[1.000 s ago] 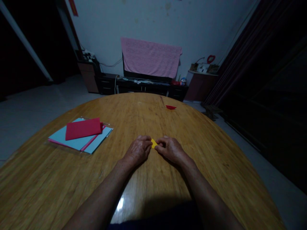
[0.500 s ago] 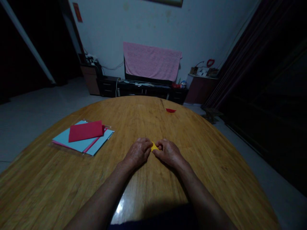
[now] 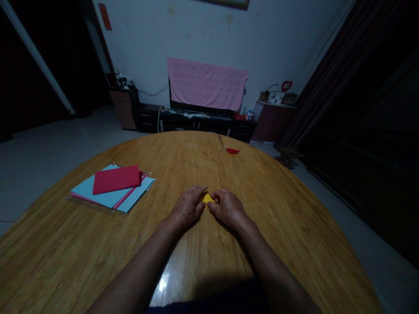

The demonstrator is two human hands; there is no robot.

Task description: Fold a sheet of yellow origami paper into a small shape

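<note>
A small folded piece of yellow paper (image 3: 207, 199) lies between my two hands over the middle of the wooden table (image 3: 196, 161). My left hand (image 3: 190, 206) grips its left side, with the thumb near the lower edge and the fingers curled above. On the right side, my right hand (image 3: 228, 206) pinches the paper between thumb and bent fingers. The thumbs are close together but apart. Parts of the paper are hidden under the fingers.
On the left of the table, a red folded sheet (image 3: 117, 179) rests on light blue paper (image 3: 98, 194) in clear plastic. A small red folded paper (image 3: 232, 151) sits near the far edge. Beyond stands a cabinet, with a pink cloth (image 3: 207, 83) above it.
My left fingers have shifted and loosened slightly, so more of the yellow paper's left part shows. It now looks like a low triangle. My right hand has barely moved.
</note>
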